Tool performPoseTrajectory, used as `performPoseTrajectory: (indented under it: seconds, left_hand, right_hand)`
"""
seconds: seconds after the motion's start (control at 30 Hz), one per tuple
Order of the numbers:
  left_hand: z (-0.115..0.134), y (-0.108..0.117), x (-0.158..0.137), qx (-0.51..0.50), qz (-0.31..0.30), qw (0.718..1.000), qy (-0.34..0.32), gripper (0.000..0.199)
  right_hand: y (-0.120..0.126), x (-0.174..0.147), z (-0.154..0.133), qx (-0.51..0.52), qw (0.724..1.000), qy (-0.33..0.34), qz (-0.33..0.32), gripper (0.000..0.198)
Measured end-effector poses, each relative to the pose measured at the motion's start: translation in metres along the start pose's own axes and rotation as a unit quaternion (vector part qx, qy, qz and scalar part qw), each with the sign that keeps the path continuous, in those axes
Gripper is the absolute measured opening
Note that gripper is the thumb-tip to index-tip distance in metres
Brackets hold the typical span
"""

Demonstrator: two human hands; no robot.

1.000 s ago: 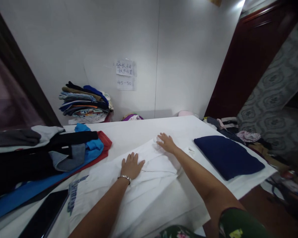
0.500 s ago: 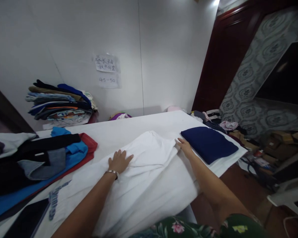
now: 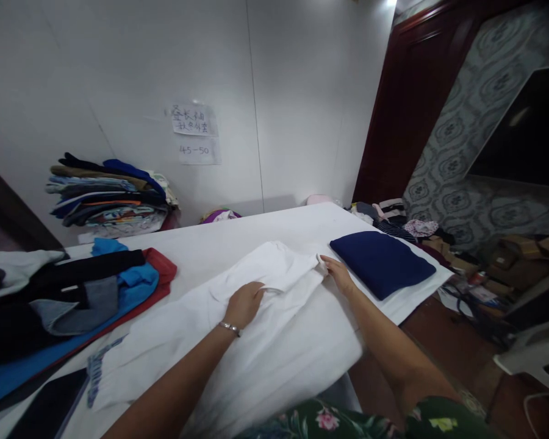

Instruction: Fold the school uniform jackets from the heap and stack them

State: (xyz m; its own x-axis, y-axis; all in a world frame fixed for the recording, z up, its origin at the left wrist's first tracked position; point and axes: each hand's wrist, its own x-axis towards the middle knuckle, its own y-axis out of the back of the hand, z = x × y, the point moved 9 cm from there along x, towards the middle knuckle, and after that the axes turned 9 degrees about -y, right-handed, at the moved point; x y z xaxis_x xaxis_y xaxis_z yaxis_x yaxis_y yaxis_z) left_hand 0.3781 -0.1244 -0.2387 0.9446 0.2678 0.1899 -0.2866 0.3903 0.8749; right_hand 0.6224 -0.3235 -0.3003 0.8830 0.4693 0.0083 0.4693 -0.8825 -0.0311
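Note:
A white garment (image 3: 178, 329) with blue lettering at its lower left lies spread over the white table. My left hand (image 3: 244, 305) is closed on a raised fold near its middle, the fingertips partly hidden behind the cloth. Farther right, my right hand (image 3: 337, 272) pinches the garment's right edge between thumb and fingers and holds it slightly lifted. Just beyond that hand rests a folded navy blue garment (image 3: 382, 263) on the table's right end.
Loose black, blue and red clothes (image 3: 86, 286) are heaped on the left. Behind them stands a tall stack of folded clothes (image 3: 112, 195) against the wall. More clothes (image 3: 393, 216) and cardboard boxes (image 3: 512, 262) lie past the table's right edge, near a white plastic chair (image 3: 533, 353).
My left hand has slid right across the white garment and gone from lying flat to gripping a fold. My right hand stays at the right edge, with the edge slightly turned up.

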Motion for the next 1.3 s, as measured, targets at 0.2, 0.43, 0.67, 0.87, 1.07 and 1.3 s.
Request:
performPoseTrajectory:
  seconds: [0.2,0.43,0.67,0.87,1.07,1.3]
  left_hand:
    - [-0.02,0.014,-0.005,-0.144,0.047,0.986,0.065,0.033]
    - [-0.004,0.01,-0.012,-0.02,0.056,0.997,-0.057,0.031]
    - [0.013,-0.023,-0.039,0.111,-0.073,0.972,-0.194,0.038]
    - [0.002,0.009,-0.029,0.131,0.009,0.982,-0.139,0.044]
    - [-0.039,-0.02,-0.038,0.183,-0.04,0.982,-0.038,0.057]
    - [-0.038,-0.028,-0.044,0.169,-0.056,0.984,-0.028,0.06]
  right_hand:
    - [-0.007,0.006,0.006,-0.031,0.999,-0.022,-0.035,0.048]
    - [-0.036,-0.001,-0.01,-0.412,0.91,0.044,0.031,0.029]
    - [-0.046,-0.003,-0.014,-0.481,0.872,0.088,0.005,0.059]
    - [-0.072,-0.008,-0.025,-0.493,0.844,0.199,-0.074,0.068]
    - [-0.076,-0.006,0.021,-0.56,0.803,0.131,-0.157,0.054]
    - [-0.095,0.001,-0.061,-0.469,0.842,0.246,-0.106,0.051]
